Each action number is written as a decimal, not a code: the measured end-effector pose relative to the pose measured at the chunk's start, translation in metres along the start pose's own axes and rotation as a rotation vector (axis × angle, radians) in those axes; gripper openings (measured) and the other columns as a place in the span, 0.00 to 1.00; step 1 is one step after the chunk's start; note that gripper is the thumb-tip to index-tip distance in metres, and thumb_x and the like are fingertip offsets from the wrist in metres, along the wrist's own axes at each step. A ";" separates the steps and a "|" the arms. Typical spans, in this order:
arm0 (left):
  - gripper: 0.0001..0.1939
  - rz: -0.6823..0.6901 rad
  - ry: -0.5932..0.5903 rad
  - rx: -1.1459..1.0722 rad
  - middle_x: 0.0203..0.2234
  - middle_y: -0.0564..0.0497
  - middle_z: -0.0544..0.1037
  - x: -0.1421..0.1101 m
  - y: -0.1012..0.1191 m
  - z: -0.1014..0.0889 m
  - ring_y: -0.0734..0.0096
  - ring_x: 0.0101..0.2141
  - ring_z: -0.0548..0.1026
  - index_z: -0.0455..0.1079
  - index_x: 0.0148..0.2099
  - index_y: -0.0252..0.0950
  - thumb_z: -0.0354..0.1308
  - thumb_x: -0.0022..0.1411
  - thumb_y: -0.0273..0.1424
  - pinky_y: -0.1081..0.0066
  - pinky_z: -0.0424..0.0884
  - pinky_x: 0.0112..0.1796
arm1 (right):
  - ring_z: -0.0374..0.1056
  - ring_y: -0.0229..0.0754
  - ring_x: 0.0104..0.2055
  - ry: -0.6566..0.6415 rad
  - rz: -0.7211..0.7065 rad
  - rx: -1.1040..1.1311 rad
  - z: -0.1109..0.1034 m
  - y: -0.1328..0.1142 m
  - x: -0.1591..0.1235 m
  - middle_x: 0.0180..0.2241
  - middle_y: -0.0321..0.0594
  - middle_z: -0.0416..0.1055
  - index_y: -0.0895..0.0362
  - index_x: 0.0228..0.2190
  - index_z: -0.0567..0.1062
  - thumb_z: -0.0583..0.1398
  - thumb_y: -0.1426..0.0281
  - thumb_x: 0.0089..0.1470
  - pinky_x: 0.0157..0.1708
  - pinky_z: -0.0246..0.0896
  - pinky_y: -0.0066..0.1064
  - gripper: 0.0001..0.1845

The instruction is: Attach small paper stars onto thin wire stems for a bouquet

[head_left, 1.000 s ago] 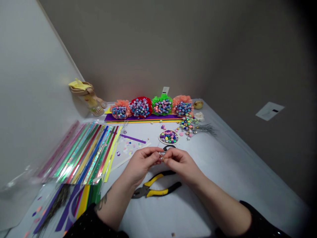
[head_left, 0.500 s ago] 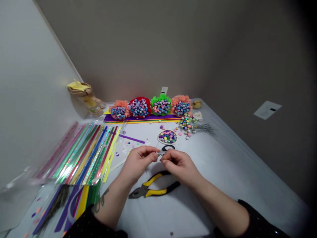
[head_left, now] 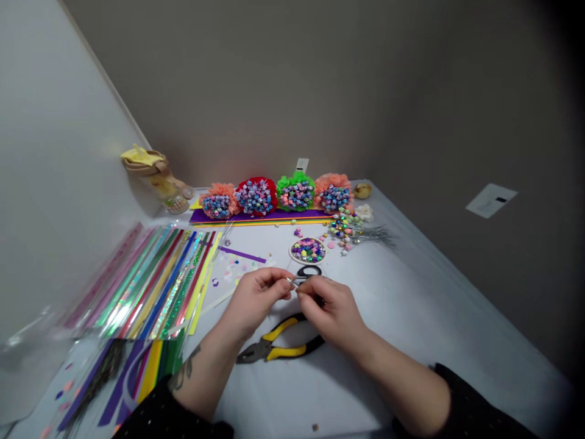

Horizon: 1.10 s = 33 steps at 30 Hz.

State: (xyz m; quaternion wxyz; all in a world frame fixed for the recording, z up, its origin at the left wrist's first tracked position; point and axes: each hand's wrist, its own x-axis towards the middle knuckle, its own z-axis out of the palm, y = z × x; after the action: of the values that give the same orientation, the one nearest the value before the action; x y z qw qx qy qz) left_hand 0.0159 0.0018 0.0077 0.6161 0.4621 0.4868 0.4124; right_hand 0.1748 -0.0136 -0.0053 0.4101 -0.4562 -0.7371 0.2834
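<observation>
Our left hand (head_left: pixel 256 299) and right hand (head_left: pixel 329 311) are both pinching a tiny silvery piece (head_left: pixel 291 280) in the fingertips, just above our yellow-handled pliers (head_left: pixel 278 344). Right past it sit black-handled scissors (head_left: pixel 309 271), then a round dish of paper stars (head_left: pixel 308 250), and a row of paper-star bouquets (head_left: pixel 295 192) at the back.

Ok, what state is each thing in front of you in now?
Left hand: raised, pinching a small metal piece
Right hand: raised, pinching the same piece
Yellow-and-black pliers: lying flat, below the hands
Black-handled scissors: lying flat, beyond the hands
Round dish of paper stars: full
Shiny paper strips: fanned out flat
</observation>
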 end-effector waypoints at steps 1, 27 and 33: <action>0.08 0.002 -0.006 0.012 0.22 0.52 0.75 0.000 0.001 0.000 0.74 0.24 0.69 0.75 0.32 0.33 0.63 0.50 0.32 0.74 0.65 0.30 | 0.60 0.35 0.23 0.000 -0.024 -0.020 0.000 0.000 0.000 0.20 0.34 0.65 0.55 0.21 0.66 0.52 0.78 0.47 0.26 0.54 0.26 0.08; 0.11 0.026 -0.067 -0.096 0.27 0.52 0.75 0.001 -0.007 -0.005 0.74 0.29 0.70 0.75 0.36 0.35 0.65 0.50 0.34 0.74 0.64 0.33 | 0.59 0.34 0.21 -0.024 0.076 0.123 0.001 0.000 0.002 0.19 0.32 0.65 0.56 0.20 0.67 0.54 0.77 0.46 0.23 0.54 0.24 0.08; 0.11 -0.006 -0.058 -0.198 0.28 0.52 0.75 0.001 -0.010 -0.003 0.75 0.29 0.70 0.75 0.37 0.34 0.66 0.49 0.33 0.75 0.65 0.33 | 0.60 0.34 0.22 -0.024 0.062 0.102 0.001 0.000 0.001 0.19 0.33 0.66 0.56 0.21 0.68 0.54 0.78 0.46 0.24 0.55 0.24 0.07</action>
State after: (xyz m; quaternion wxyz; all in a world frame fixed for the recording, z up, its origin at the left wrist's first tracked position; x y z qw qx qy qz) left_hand 0.0137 0.0008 -0.0022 0.6737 0.4091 0.4268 0.4433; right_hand 0.1741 -0.0121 -0.0054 0.4149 -0.4539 -0.7120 0.3389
